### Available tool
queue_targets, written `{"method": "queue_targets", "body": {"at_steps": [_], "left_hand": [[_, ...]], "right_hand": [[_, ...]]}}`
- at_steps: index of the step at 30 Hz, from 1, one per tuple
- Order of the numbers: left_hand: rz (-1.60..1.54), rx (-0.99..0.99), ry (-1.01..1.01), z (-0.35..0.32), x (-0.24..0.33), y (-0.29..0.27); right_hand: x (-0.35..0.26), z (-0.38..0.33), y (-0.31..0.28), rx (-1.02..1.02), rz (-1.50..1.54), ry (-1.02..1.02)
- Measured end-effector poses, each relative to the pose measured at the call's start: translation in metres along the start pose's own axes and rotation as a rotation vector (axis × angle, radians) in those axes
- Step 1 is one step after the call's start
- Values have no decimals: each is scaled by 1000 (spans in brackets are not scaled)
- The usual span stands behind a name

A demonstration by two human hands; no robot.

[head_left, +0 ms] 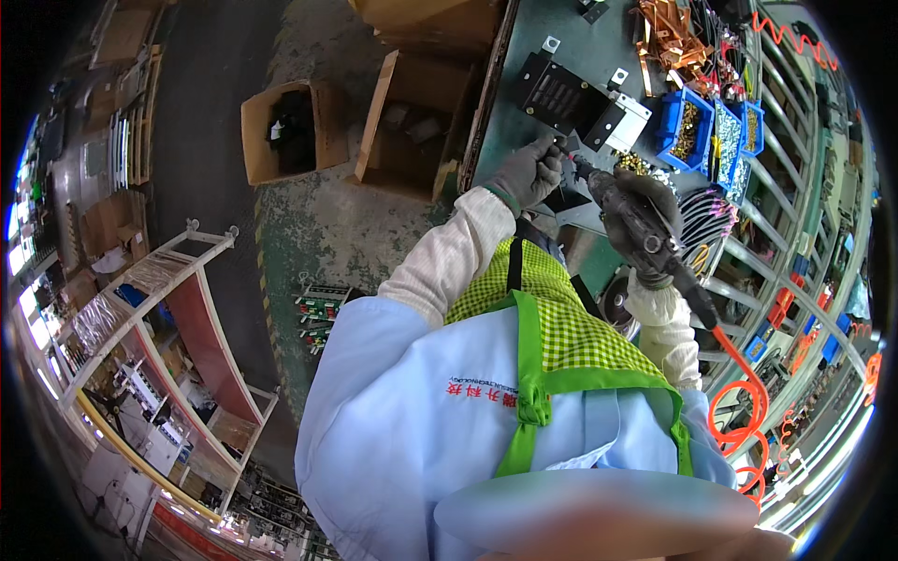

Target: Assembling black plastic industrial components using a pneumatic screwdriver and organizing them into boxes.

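Beside the dark green desk (554,21), the grey-gloved right hand (662,198) has its fingers clamped round a black, orange-hosed driver (645,232); slipping could jab the left hand (524,175), fingers bunched, their hold unclear.

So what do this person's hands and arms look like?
The left hand and right hand wear dark grey gloves; the left one has a green cuff edge. Loose, gathered off-white sleeves cover both forearms, with light-blue cloth above.
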State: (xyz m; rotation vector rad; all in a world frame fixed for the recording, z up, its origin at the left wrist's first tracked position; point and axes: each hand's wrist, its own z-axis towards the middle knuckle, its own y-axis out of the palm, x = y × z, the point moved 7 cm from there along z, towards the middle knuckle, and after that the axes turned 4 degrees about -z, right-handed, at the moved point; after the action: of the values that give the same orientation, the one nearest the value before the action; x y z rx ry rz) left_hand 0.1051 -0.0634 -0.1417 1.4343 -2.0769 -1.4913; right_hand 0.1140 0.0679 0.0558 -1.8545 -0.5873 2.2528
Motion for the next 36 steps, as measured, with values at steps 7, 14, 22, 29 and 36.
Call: {"method": "queue_targets", "body": {"at_steps": [7,14,22,29,36], "left_hand": [[-39,119,-70,25,2,-11],[556,299,57,13,30,-13],[916,220,414,10,67,-2],[866,319,392,16,65,-8],[866,304,395,15,67,-9]], "right_hand": [[2,12,8,-103,-124,-126],[-11,26,21,-111,-267,-179],[-37,39,62,-214,-458,-265],[-31,43,58,-213,-444,-239],[-36,43,55,-189,-355,-262]]}}
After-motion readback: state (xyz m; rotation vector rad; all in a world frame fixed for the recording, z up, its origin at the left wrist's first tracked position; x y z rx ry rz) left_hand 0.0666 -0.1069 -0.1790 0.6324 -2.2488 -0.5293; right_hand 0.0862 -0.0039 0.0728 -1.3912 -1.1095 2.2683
